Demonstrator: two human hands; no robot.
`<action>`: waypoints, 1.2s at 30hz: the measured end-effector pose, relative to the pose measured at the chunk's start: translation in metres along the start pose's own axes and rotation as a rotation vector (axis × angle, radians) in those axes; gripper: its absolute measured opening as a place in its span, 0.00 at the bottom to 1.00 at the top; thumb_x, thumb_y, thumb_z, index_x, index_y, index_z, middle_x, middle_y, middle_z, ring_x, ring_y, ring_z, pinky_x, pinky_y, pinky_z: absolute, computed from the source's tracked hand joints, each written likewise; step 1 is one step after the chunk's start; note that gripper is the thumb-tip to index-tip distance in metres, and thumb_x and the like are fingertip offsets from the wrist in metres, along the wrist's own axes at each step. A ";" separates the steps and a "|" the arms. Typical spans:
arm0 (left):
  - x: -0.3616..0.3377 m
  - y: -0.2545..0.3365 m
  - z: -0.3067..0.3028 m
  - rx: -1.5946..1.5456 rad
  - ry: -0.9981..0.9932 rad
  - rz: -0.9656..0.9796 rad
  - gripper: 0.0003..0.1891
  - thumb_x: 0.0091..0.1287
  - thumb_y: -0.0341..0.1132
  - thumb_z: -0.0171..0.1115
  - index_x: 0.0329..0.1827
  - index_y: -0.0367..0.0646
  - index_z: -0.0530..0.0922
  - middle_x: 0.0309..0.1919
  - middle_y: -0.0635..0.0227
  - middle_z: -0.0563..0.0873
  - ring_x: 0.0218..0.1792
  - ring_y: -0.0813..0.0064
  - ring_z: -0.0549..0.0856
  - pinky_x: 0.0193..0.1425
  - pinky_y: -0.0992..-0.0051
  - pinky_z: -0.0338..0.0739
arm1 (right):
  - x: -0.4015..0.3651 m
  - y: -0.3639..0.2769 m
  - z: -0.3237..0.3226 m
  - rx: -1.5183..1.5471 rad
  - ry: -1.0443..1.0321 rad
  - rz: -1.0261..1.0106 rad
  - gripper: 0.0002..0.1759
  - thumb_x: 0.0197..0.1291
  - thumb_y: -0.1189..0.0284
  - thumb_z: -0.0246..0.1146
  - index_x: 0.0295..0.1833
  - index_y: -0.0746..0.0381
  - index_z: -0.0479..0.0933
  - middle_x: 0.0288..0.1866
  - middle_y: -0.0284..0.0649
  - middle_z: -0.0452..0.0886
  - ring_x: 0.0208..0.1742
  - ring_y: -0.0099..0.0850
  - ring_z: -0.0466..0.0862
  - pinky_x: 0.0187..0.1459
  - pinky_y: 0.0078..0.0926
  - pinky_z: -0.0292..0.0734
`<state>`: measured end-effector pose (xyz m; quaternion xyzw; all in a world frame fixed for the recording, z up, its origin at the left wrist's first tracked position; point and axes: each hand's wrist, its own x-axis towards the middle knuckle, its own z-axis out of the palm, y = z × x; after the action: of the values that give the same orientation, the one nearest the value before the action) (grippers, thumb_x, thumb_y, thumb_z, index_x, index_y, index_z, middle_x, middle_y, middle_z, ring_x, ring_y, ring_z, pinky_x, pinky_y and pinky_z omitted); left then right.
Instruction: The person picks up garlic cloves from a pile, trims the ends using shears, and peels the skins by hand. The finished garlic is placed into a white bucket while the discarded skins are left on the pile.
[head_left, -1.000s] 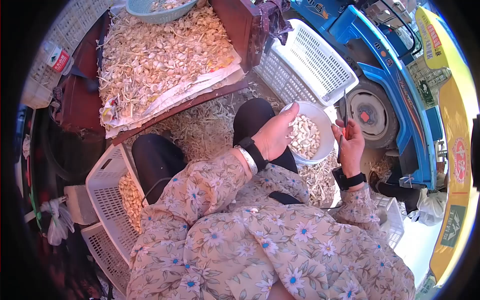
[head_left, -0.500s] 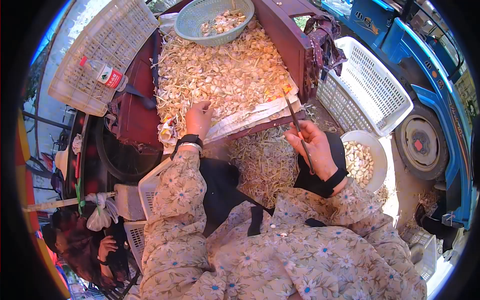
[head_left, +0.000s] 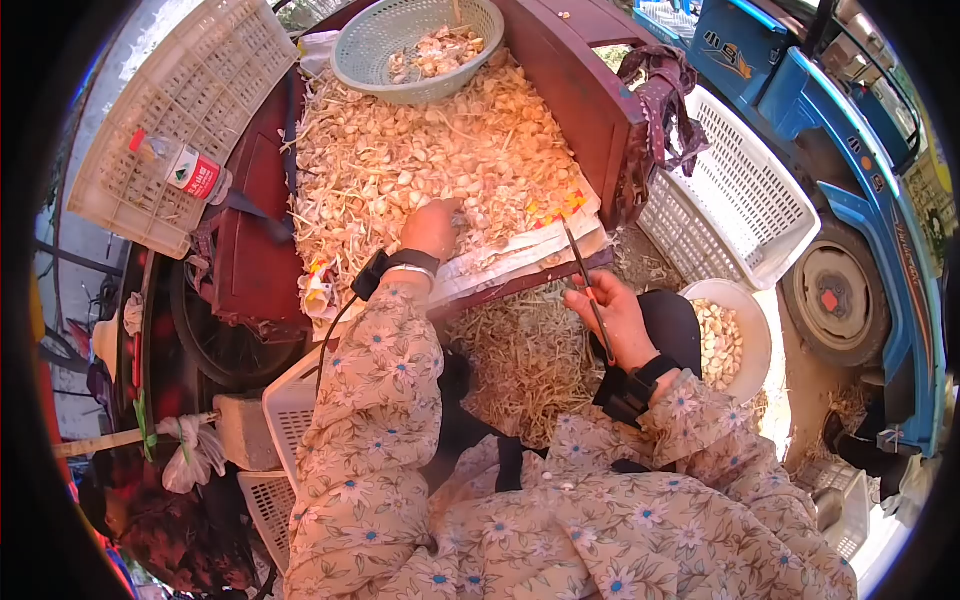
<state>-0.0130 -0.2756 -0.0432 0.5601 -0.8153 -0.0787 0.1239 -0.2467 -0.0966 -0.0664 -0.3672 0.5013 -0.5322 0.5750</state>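
My left hand [head_left: 432,228] reaches into the heap of garlic [head_left: 420,150] spread on paper over a dark red table [head_left: 575,60], fingers closed among the bulbs; what it grips is hidden. My right hand [head_left: 612,318] hovers over the table's front edge, shut on a pair of long thin scissors [head_left: 585,275] that point up and away from me. A white bowl [head_left: 745,325] with peeled garlic cloves sits by my right knee. A green mesh basket [head_left: 415,45] with some cloves rests on the far end of the heap.
White plastic crates stand at the left [head_left: 170,120], at the right [head_left: 740,210] and by my left leg [head_left: 290,405]. A water bottle [head_left: 185,168] lies in the left crate. A blue vehicle with a wheel [head_left: 830,300] stands to the right. Garlic stalks [head_left: 520,360] litter the ground.
My left hand left the white bowl at the right and moved to the garlic heap, then slid further right into it. My view swung left. My right hand kept the scissors.
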 end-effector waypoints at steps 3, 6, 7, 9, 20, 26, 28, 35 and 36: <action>-0.015 -0.013 -0.003 0.045 0.040 -0.006 0.14 0.53 0.31 0.63 0.44 0.41 0.79 0.35 0.55 0.81 0.38 0.56 0.81 0.44 0.66 0.75 | 0.005 -0.006 0.006 -0.025 -0.008 -0.023 0.17 0.56 0.69 0.67 0.46 0.66 0.72 0.34 0.29 0.76 0.35 0.15 0.73 0.37 0.14 0.69; -0.029 -0.025 -0.006 -0.057 0.131 -0.087 0.11 0.52 0.30 0.61 0.40 0.41 0.80 0.33 0.56 0.80 0.37 0.56 0.80 0.42 0.66 0.75 | 0.011 -0.016 0.021 -0.002 -0.048 -0.045 0.17 0.55 0.69 0.67 0.46 0.66 0.72 0.33 0.29 0.76 0.34 0.15 0.73 0.36 0.13 0.69; -0.033 -0.028 -0.009 -0.080 0.157 -0.125 0.11 0.52 0.29 0.61 0.39 0.42 0.80 0.34 0.55 0.80 0.38 0.55 0.80 0.43 0.65 0.74 | 0.014 -0.018 0.026 0.031 -0.075 -0.058 0.17 0.55 0.69 0.67 0.46 0.66 0.72 0.32 0.29 0.76 0.34 0.15 0.73 0.35 0.13 0.69; -0.039 -0.031 -0.015 -0.391 0.280 -0.259 0.08 0.54 0.29 0.64 0.36 0.39 0.79 0.28 0.60 0.81 0.27 0.68 0.82 0.31 0.73 0.75 | 0.023 -0.020 0.037 0.023 -0.122 -0.098 0.17 0.55 0.69 0.67 0.46 0.66 0.72 0.31 0.28 0.75 0.33 0.14 0.72 0.34 0.13 0.69; -0.035 -0.017 -0.030 -1.238 0.372 -0.514 0.09 0.64 0.26 0.52 0.46 0.35 0.73 0.37 0.61 0.81 0.27 0.76 0.82 0.27 0.83 0.74 | 0.109 -0.064 0.048 -1.192 0.020 -0.490 0.13 0.46 0.67 0.66 0.37 0.60 0.76 0.31 0.43 0.80 0.35 0.43 0.80 0.34 0.39 0.73; -0.011 -0.030 -0.011 -0.617 0.215 -0.288 0.15 0.56 0.19 0.49 0.44 0.40 0.79 0.37 0.63 0.83 0.34 0.75 0.83 0.34 0.76 0.77 | 0.136 -0.055 0.051 -1.286 0.150 -0.443 0.15 0.46 0.68 0.65 0.42 0.58 0.77 0.33 0.43 0.80 0.36 0.42 0.80 0.35 0.38 0.73; -0.003 -0.032 0.001 -0.397 0.316 -0.070 0.14 0.55 0.19 0.52 0.44 0.40 0.79 0.38 0.62 0.82 0.37 0.68 0.83 0.39 0.74 0.77 | 0.141 -0.057 0.050 -1.247 0.144 -0.411 0.17 0.45 0.68 0.67 0.44 0.57 0.77 0.33 0.43 0.80 0.37 0.42 0.80 0.36 0.38 0.73; 0.002 -0.020 -0.001 -0.101 0.144 -0.062 0.16 0.54 0.23 0.59 0.47 0.43 0.78 0.47 0.58 0.77 0.41 0.56 0.81 0.43 0.66 0.76 | 0.147 -0.070 0.049 -1.294 0.104 -0.297 0.21 0.42 0.68 0.68 0.46 0.57 0.78 0.37 0.42 0.78 0.42 0.41 0.79 0.40 0.37 0.73; 0.001 -0.017 -0.002 -0.054 0.126 -0.086 0.16 0.54 0.23 0.59 0.48 0.43 0.78 0.48 0.58 0.76 0.40 0.56 0.81 0.43 0.65 0.76 | 0.145 -0.070 0.049 -1.332 0.135 -0.352 0.20 0.42 0.68 0.67 0.46 0.57 0.78 0.37 0.42 0.77 0.43 0.41 0.78 0.40 0.37 0.73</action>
<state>0.0022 -0.2831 -0.0461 0.5951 -0.7786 -0.0704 0.1864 -0.2262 -0.2556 -0.0148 -0.6841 0.6889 -0.2180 0.0997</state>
